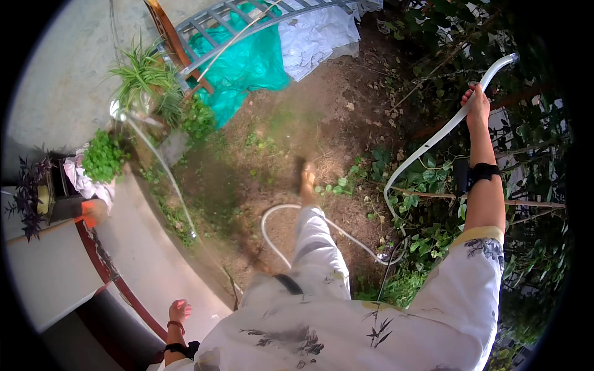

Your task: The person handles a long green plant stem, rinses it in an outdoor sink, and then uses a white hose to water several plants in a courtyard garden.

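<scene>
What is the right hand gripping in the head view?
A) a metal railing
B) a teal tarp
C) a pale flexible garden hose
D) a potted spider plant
C: the right hand is raised and closed round the pale flexible garden hose, which curves down from it across the bare soil; the left hand hangs low with nothing in it.
</scene>
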`<state>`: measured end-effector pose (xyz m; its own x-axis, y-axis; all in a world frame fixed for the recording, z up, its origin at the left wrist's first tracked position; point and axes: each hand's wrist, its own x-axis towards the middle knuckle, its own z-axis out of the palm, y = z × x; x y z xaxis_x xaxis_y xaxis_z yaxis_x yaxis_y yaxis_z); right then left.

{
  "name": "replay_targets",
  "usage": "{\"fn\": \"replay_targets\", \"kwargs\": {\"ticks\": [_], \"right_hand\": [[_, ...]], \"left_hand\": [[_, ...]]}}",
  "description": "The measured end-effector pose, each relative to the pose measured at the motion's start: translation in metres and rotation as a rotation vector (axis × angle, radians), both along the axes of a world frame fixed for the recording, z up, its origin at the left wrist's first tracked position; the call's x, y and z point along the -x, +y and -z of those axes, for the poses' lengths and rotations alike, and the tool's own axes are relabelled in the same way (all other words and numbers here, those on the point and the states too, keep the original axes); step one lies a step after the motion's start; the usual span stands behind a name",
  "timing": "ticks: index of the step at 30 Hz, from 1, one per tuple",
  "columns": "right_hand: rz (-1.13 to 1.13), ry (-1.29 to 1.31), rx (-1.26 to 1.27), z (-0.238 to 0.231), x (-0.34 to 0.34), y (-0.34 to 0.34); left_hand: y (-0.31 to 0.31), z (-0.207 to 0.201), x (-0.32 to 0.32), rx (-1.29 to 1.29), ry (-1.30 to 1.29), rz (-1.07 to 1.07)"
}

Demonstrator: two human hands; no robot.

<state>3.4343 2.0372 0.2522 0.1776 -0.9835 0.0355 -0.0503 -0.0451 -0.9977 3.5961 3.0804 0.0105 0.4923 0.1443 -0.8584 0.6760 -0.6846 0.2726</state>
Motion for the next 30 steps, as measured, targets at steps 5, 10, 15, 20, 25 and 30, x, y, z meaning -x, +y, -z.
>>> {"fn": "replay_targets", "kwargs": {"ticks": [5, 10, 15, 20, 25, 30], "right_hand": [[0.0, 0.003, -0.021, 0.035, -0.113, -0.127], [0.108, 0.116, -0.073, 0.043, -0.17, -0.231], [0.169, 0.084, -0.125, 0.034, -0.242, -0.294], [0.149, -0.05, -0.161, 0.014, -0.338, -0.337], [0.262, -0.047, -0.163, 0.008, -0.372, -0.385], [0.29, -0.083, -0.15, 0.023, -0.379, -0.442]], "left_hand": [[-0.154, 0.009, -0.068, 0.019, 0.158, -0.091], [-0.357, -0.044, -0.173, 0.183, 0.353, 0.595], [-0.402, -0.027, -0.285, 0.058, 0.333, 0.386], [-0.423, 0.079, -0.458, -0.018, 0.592, 0.358], [-0.721, 0.085, -0.656, 0.273, -0.215, 1.046], [-1.053, -0.028, -0.713, 0.566, -0.371, 1.322]]}}
